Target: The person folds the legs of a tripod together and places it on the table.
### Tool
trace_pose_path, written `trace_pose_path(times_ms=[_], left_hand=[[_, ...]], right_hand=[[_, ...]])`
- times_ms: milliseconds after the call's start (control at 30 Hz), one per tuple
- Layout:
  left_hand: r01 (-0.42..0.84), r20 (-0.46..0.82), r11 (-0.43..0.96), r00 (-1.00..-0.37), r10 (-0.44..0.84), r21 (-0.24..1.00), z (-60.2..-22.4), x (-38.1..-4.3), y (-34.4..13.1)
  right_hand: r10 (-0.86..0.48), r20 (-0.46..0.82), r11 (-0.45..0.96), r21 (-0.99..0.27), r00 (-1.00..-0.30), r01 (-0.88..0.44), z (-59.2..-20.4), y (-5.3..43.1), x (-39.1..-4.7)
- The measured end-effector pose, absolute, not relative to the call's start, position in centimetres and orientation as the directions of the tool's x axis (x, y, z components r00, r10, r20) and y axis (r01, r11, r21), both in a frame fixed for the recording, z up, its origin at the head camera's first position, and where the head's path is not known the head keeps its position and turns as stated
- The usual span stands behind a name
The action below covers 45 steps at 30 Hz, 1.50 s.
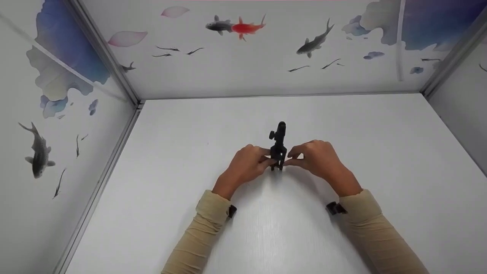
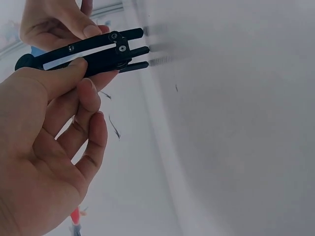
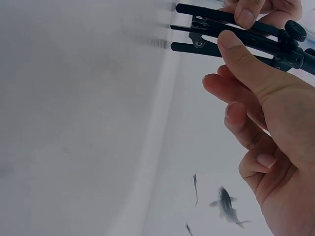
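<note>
A small black tripod (image 1: pixel 280 139) stands upright over the white table, its legs drawn close together. From the left side my left hand (image 1: pixel 248 163) pinches one of its legs; in the left wrist view the thumb lies along the black leg (image 2: pixel 101 64) and the other fingers curl loosely below. On the opposite side my right hand (image 1: pixel 319 158) holds another leg low down between thumb and forefinger. The right wrist view shows the thumb pressed to the tripod (image 3: pixel 261 43), a round knob (image 3: pixel 295 30) near its top, and small hinged braces between the legs.
A white tabletop (image 1: pixel 171 152) spreads around the hands. White panels with painted fish (image 1: pixel 314 42) enclose it at the back and both sides, with a metal corner post (image 1: pixel 110 53) at the left. Black wrist devices (image 1: pixel 335 208) sit at the beige sleeves (image 1: pixel 361 207).
</note>
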<state>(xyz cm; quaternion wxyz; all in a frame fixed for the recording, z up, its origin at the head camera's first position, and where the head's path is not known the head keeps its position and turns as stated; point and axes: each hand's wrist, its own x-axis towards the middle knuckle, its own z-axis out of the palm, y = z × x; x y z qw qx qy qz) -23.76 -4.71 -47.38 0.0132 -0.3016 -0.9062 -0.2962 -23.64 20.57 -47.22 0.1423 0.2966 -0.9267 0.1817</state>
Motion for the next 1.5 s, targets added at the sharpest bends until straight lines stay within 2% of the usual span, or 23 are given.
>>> trace_pose_path(times_ms=[333,600,933,1267,1500], left_hand=[[0.528,0.185,0.644,-0.832,0.523,0.553,-47.4,-23.7,-4.4],[0.502,0.174,0.638,-0.845,0.505,0.584,-47.3,-23.7,-4.4],[0.464,0.138,0.646,-0.861,0.489,0.607,-47.6,-23.8,-4.6],[0.481,0.172,0.713,-0.869,0.463,0.51,-47.6,-24.0,-5.1],[0.5,0.151,0.689,-0.851,0.502,0.525,-47.0,-23.9,-5.2]], right_hand=[[-0.455,0.43,0.792,-0.205,-0.78,-0.575,-47.7,20.6,-23.6],[-0.524,0.279,0.718,-0.363,-0.805,-0.594,-47.6,20.6,-23.7],[-0.594,0.183,0.641,-0.481,-0.783,-0.598,-47.3,20.1,-23.6],[-0.638,0.155,0.587,-0.536,-0.755,-0.606,-46.8,19.5,-23.3],[-0.643,0.188,0.562,-0.542,-0.742,-0.625,-46.6,20.4,-23.5]])
